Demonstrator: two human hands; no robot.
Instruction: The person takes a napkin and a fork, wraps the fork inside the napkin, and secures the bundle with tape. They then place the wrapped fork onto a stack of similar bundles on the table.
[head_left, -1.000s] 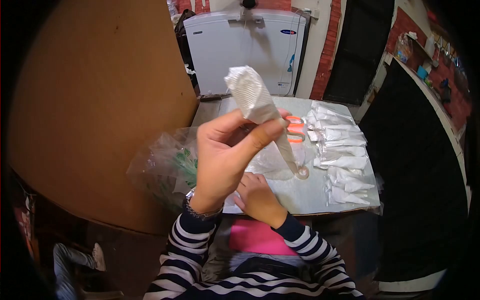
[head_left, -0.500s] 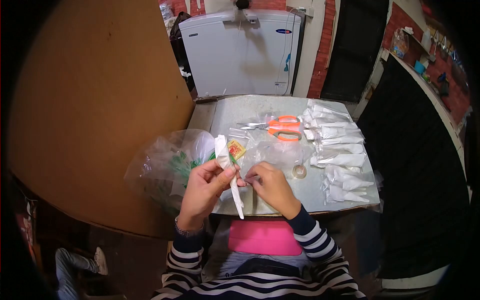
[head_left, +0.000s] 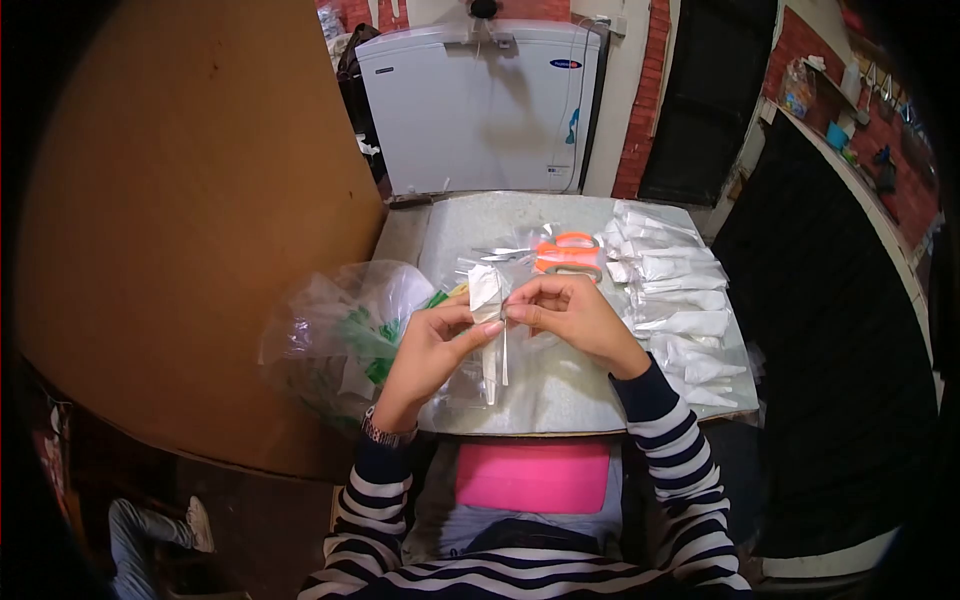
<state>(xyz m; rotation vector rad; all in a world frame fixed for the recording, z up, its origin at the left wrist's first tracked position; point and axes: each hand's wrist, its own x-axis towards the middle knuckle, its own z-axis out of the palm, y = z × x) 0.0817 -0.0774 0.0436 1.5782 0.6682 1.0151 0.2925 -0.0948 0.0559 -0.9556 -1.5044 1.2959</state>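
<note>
A rolled white paper napkin (head_left: 488, 290) stands nearly upright over the table's near part, its narrow end pointing down. My left hand (head_left: 432, 345) is closed on its middle, thumb in front. From the right, my right hand (head_left: 570, 315) pinches at the napkin's edge; what lies between its fingertips is too small to make out. A thin pale strip (head_left: 505, 365) hangs just below those fingertips. Behind the hands lie orange-handled scissors (head_left: 568, 257) on clear plastic. A clear plastic bag (head_left: 345, 310) with green print is left of my left hand.
Several white napkin bundles in clear plastic (head_left: 680, 295) form a column along the right side of the table (head_left: 600, 410). A brown panel (head_left: 200, 230) rises at the left, and a white chest freezer (head_left: 480, 120) stands beyond. Someone's leg and shoe (head_left: 165, 525) show at lower left.
Both hands have moved up and away from me with the napkin, which is now more upright. My right hand has come to the napkin's edge and now covers the tape roll seen before.
</note>
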